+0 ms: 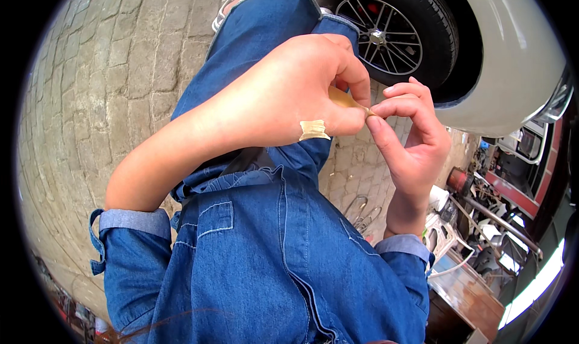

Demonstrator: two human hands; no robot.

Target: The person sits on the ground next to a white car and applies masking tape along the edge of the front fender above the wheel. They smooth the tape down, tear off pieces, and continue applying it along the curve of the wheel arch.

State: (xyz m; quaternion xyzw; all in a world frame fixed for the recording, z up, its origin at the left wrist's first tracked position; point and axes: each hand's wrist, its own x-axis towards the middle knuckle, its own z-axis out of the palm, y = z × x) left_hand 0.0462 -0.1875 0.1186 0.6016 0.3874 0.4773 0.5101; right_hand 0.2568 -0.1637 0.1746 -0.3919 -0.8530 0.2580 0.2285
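Note:
My left hand (295, 91) is raised over my lap, its fingers closed around a tan-yellow length of tape (344, 98). Whether a roll sits behind the fingers is hidden. My right hand (419, 136) pinches the narrow, twisted end of the tape between thumb and forefinger, close against the left thumb tip. The other right fingers are loosely bent and hold nothing. A small torn piece of pale yellow tape (313, 130) is stuck to the back of my left hand near the thumb.
Beyond my hands stands a white car (512, 54) with a black tyre and silver spoked wheel (379, 36). Stone paving (126, 97) lies below. At the right are a pile of metal parts (482, 223) and a wooden box (464, 290). My denim-covered legs (253, 48) extend forward.

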